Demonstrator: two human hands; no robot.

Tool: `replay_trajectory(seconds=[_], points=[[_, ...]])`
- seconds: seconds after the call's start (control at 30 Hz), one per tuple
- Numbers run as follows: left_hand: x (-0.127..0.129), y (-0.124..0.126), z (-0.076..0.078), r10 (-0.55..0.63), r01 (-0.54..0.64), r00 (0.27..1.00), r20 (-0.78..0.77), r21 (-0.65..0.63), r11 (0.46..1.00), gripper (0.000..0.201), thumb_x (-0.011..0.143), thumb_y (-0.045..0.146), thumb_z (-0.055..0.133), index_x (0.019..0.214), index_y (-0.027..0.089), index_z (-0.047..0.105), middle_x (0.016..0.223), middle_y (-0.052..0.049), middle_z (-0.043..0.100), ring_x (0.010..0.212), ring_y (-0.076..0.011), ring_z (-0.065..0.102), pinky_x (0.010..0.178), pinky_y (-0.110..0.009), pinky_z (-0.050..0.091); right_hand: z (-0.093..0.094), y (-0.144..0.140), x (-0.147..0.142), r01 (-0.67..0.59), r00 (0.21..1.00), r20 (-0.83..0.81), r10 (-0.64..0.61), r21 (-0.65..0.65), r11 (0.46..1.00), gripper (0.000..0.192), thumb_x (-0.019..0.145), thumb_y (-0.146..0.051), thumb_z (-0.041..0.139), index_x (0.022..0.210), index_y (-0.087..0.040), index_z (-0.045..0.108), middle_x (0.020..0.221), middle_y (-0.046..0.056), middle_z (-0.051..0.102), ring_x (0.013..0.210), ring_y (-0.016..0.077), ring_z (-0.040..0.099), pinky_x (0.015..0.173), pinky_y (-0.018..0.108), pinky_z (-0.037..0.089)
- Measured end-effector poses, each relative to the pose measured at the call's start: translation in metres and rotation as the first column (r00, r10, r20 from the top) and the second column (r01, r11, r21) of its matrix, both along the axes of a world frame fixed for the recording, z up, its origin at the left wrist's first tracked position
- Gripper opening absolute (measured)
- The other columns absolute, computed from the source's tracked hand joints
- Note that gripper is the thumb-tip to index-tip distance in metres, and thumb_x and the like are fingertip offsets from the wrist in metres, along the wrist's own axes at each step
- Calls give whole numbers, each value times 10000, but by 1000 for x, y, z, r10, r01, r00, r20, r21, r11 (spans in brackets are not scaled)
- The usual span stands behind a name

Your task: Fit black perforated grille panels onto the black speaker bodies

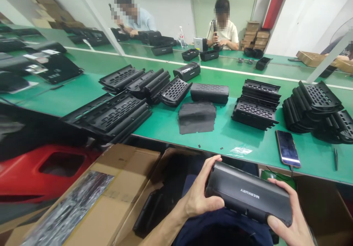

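Observation:
A black plastic speaker housing [248, 191] with "MERKURY" printed on its face, upside down to me, is held over my lap in front of the table edge. My left hand [201, 191] grips its left end, thumb on the near side and fingers over the top. Around the right end wraps my right hand [289, 209], thumb pressed near the lower corner. Beyond the housing on the green table [154, 128] lie a dark sheet of thin mesh or cloth [197, 117] and a slotted black housing [209, 92].
Slotted black panels are stacked at left [110, 115], centre right [256, 110] and far right [306, 106]. A phone [287, 148] and tweezers [335, 159] lie near the edge. Open cardboard boxes [118, 187] stand below at left. Two people [224, 32] work across the table.

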State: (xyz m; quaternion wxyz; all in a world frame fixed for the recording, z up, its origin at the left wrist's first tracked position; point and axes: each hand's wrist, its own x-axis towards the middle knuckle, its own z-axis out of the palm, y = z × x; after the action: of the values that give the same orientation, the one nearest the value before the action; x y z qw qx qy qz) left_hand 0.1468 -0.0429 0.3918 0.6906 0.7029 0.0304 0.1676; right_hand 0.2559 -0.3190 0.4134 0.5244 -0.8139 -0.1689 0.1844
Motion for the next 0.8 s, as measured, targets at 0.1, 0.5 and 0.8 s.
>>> replay_trajectory(seconds=[0.1,0.5,0.8], points=[[0,-4,2,-64,63,997,-33,-14,998,1093,683,768,784,1566,277,367,1547,-151,381,1344,-423,444,1175,-575,314,-2,-6,-4,29,999,-28,-29,-17,999,837,759,-768,696,1434,-370,401,1532,91,487,1319,440,537,1074,557,488],[-8,-10,-18,-168,166,984,-66,-34,986,918,784,657,747,1539,277,388,1494,-134,392,1284,-372,475,1102,-515,404,-39,-24,-23,88,947,-318,-29,172,981,870,733,-702,777,1441,-374,393,1611,104,398,1412,433,461,1128,553,442],[-56,-49,-85,-38,-41,964,-265,-288,957,898,795,657,729,1507,192,440,1487,-152,451,1353,-386,454,1184,-524,329,-81,-30,-46,271,757,-646,-92,182,945,866,587,-551,953,1337,-393,551,1438,47,548,1212,328,594,987,394,497]])
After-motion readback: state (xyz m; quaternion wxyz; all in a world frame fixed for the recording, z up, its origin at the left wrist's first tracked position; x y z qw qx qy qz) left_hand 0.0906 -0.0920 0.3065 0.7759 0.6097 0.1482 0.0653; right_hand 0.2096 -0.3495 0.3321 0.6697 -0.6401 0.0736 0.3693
